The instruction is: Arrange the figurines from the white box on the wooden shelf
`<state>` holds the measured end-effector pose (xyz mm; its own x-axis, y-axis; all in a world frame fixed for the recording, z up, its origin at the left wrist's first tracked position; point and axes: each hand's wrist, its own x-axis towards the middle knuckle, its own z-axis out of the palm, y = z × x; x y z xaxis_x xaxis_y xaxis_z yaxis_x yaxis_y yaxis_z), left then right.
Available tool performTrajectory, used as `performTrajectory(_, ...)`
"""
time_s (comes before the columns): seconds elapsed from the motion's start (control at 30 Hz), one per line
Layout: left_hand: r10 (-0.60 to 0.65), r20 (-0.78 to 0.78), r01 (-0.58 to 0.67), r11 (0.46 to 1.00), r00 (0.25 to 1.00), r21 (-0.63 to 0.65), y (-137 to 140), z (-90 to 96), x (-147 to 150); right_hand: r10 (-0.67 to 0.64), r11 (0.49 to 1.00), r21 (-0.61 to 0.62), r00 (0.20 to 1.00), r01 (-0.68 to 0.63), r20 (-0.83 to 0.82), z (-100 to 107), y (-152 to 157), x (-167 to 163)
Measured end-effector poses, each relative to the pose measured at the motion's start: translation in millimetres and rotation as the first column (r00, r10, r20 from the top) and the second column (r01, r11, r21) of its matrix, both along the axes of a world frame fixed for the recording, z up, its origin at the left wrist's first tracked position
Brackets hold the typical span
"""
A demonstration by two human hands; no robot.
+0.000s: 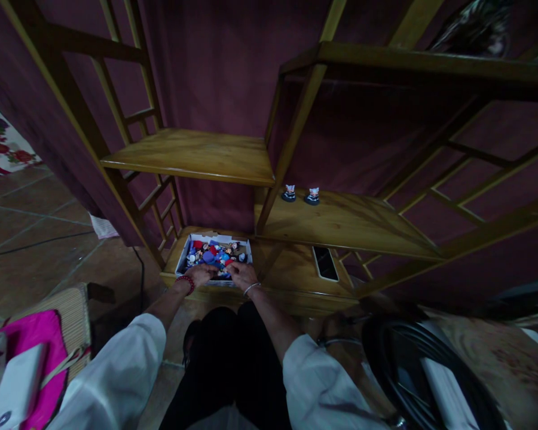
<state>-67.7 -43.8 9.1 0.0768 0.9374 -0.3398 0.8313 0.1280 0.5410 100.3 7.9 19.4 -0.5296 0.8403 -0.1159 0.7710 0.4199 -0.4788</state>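
A shallow white cardboard box (250,251) stands on the lowest shelf, full of small colourful toy figures (209,257) in blue, purple, red and white. My left hand (201,273), with a red bead bracelet at the wrist, reaches over the box's front edge with its fingers curled together. Close beside it, my right hand (242,275), wearing a silver bracelet, has its fingers pinched near the front middle of the pile. Whatever lies between the fingers of either hand is too small and dark to make out.
Two small figures, a left one (289,193) and a right one (312,196), stand on the middle shelf (349,224). A phone (325,263) lies right of the box. Shelf boards (192,155) overhang the box. Coiled black cable (385,352) is at the right, a pink bag (49,340) at the left.
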Motion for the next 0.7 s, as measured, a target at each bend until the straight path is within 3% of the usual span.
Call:
performTrajectory(0.23,0.009,-0.017,-0.010,1.000,1.000,-0.023,-2.6,7.6,5.2,-0.049,0.999,0.016,0.997,0.050,-0.054,-9.5,2.4,-1.9)
performTrajectory(0.7,0.267,-0.286,-0.290,0.956,0.920,-0.042,-2.0,10.2,-37.1,0.015,0.996,0.086,0.992,-0.027,0.129,-11.3,-5.8,-6.2)
